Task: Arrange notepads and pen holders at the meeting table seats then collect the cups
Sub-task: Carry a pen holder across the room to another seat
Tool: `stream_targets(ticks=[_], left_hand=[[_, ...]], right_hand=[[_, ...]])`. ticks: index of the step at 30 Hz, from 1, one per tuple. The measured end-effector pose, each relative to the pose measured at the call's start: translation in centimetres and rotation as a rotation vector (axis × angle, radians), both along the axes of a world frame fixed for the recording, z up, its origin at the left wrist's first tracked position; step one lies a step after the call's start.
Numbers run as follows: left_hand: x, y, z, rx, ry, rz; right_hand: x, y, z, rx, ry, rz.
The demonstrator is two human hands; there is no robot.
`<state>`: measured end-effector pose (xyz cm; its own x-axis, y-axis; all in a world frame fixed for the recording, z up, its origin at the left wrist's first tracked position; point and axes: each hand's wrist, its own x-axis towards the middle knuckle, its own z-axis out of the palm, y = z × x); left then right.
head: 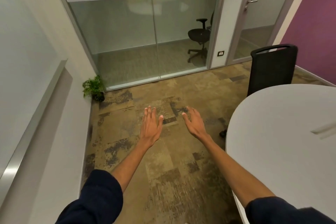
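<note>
Dark sleeves (101,196) bottom frame; left hand (150,125), right hand (194,123) flat, fingers extended, empty, over carpet; white tabletop (283,132) right.

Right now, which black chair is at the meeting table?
The tall-backed chair at the far edge of the white table. The other, a swivel chair with armrests, stands behind the glass partition.

Both arms stretched out ahead — hands empty.
The left hand (150,126) lies flat, palm down, fingers straight and close together; the right hand (194,122) is tipped slightly inward, fingers relaxed — dark sleeves pushed up to the forearms.
</note>
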<state>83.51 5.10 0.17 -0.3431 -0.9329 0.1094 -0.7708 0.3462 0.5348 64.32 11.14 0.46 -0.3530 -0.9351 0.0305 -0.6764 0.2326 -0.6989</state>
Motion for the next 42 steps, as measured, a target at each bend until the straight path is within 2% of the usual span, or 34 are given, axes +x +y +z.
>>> stream_targets(ticks=[10, 25, 33, 42], left_hand=[[-5.7, -11.7, -2.2, 0.056, -0.064, -0.023], [-17.5, -39.2, -2.5, 0.033, -0.096, -0.162], [-22.3, -48.3, -3.9, 0.094, -0.132, -0.217], [-32.4, -61.8, -5.1, 0.08, -0.159, -0.247]], right_hand=[[-6.6, -11.2, -1.5, 0.071, -0.01, -0.043], [-18.1, -35.6, -1.1, 0.011, 0.003, -0.227], [-22.6, -43.3, -2.6, 0.026, -0.015, -0.278], [-32.6, -57.0, -3.8, 0.017, -0.018, -0.308]])
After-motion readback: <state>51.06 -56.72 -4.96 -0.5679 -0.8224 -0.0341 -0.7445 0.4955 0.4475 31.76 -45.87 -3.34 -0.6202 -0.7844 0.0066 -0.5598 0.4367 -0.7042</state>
